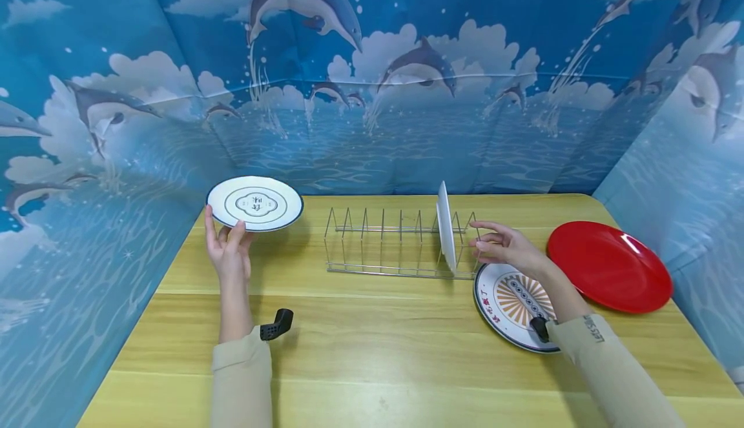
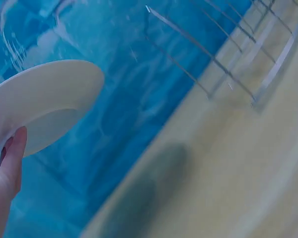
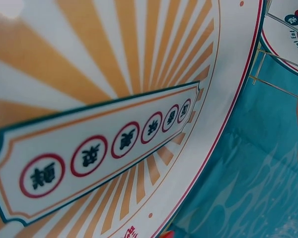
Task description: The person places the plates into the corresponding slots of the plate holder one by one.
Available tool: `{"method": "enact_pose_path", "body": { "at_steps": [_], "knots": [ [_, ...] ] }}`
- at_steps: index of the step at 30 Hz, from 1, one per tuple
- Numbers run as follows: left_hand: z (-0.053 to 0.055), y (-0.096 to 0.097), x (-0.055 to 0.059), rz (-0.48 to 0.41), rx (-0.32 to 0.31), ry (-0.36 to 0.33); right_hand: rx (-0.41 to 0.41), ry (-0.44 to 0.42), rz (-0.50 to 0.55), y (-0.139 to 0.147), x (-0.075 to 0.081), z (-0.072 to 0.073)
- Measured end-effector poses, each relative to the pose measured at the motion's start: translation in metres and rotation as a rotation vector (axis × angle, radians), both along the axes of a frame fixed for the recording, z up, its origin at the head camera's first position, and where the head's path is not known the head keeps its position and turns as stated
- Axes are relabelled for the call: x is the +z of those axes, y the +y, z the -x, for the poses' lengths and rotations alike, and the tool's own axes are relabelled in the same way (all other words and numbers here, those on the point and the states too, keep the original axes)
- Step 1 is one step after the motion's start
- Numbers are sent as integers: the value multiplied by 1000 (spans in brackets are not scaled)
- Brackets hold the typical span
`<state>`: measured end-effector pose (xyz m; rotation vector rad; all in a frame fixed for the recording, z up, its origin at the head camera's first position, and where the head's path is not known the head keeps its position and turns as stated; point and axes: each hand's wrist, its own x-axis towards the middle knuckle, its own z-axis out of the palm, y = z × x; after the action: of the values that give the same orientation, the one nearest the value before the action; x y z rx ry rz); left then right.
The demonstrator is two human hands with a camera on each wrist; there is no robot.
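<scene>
My left hand holds a white plate with a dark blue rim and printed characters by its near edge, raised over the back left of the table. The left wrist view shows the pale underside of this plate, with a finger against it. My right hand is at the right end of a wire dish rack, fingers bent and right at the end wires. Another white plate stands upright in the rack, near that end. Below my right forearm lies a plate with orange rays, partly hidden.
A large red oval plate lies at the right of the wooden table. Blue dolphin-print cloth rises behind the table and at both sides. A black wrist device sits by the left cuff.
</scene>
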<state>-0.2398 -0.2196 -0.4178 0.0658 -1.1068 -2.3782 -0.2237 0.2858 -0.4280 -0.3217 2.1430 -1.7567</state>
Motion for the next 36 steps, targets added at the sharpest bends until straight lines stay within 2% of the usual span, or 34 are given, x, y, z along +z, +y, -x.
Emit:
{"method": "enact_pose_path", "body": {
  "at_steps": [3, 6, 9, 12, 17, 21, 26, 36],
  "knots": [
    [-1, 11, 21, 15, -44, 78, 2, 0, 2, 0, 1, 0],
    [-3, 25, 38, 47, -114, 125, 3, 4, 3, 0, 1, 0],
    [-5, 41, 49, 83, -194, 140, 3, 5, 8, 0, 0, 0],
    [-6, 58, 55, 123, -280, 142, 4, 6, 14, 1, -1, 0],
    [-7, 87, 58, 229, -420, 125, 6, 7, 19, 2, -1, 1],
    [-6, 110, 56, 355, -506, 105, 9, 11, 8, 2, -1, 1],
    [-4, 137, 52, 515, -573, 85, 7, 12, 1, 1, -2, 1],
    [-2, 175, 46, 697, -667, 84, -14, 12, -9, 1, -2, 1]
  ]
}}
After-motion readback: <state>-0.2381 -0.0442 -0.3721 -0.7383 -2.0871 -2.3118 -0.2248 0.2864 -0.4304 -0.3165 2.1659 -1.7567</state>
